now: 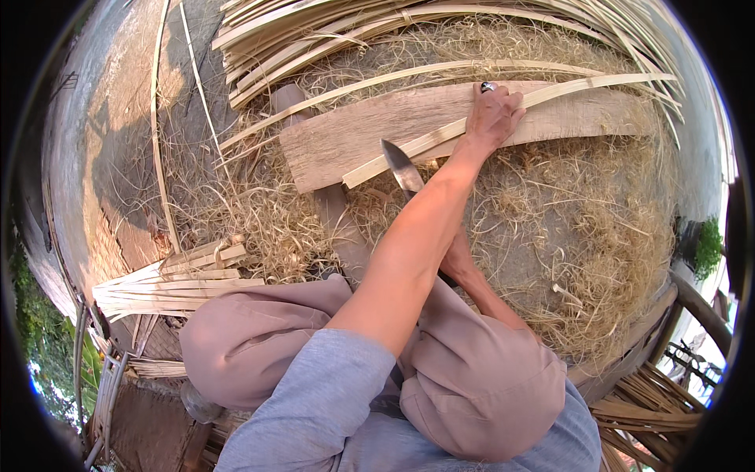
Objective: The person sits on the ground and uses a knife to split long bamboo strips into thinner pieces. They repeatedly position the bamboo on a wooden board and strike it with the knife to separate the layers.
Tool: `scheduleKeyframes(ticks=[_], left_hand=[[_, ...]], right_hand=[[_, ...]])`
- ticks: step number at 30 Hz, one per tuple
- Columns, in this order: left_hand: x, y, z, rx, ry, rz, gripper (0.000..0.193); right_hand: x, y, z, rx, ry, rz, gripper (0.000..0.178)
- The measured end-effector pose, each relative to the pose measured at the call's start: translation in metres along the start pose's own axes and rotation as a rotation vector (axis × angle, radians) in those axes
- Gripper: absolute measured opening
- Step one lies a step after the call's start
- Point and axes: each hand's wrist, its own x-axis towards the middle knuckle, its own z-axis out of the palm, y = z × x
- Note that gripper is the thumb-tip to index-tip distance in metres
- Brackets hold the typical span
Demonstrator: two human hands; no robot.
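Observation:
My left forearm crosses in front of my right one. My left hand (494,118), with a ring on one finger, is closed over a pale bamboo strip (590,85) lying slantwise on a wooden board (377,118). The strip's lower end juts past the board's near edge. Beside that end, a knife (401,167) points its dark blade up and to the left. My right hand (454,253) is mostly hidden behind the left forearm, low at the knife's handle end; its fingers cannot be seen, but the knife comes out of where it grips.
A large stack of bamboo strips (314,47) lies at the far side. Curly shavings (582,236) cover much of the ground. A bundle of shorter strips (165,289) rests by my left knee, and long thin strips (157,118) lie at the left. More strips (649,409) stand lower right.

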Motion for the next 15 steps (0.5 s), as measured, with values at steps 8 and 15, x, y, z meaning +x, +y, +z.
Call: scheduleKeyframes(ticks=[8, 15], left_hand=[[0.009, 0.003, -0.011, -0.014, -0.037, 0.019, 0.020], [-0.004, 0.002, 0.002, 0.046, 0.090, 0.065, 0.024]], right_hand=[[-0.012, -0.038, 0.033, -0.256, 0.106, -0.300, 0.049], [-0.012, 0.015, 0.042, -0.342, -0.126, -0.348, 0.044]])
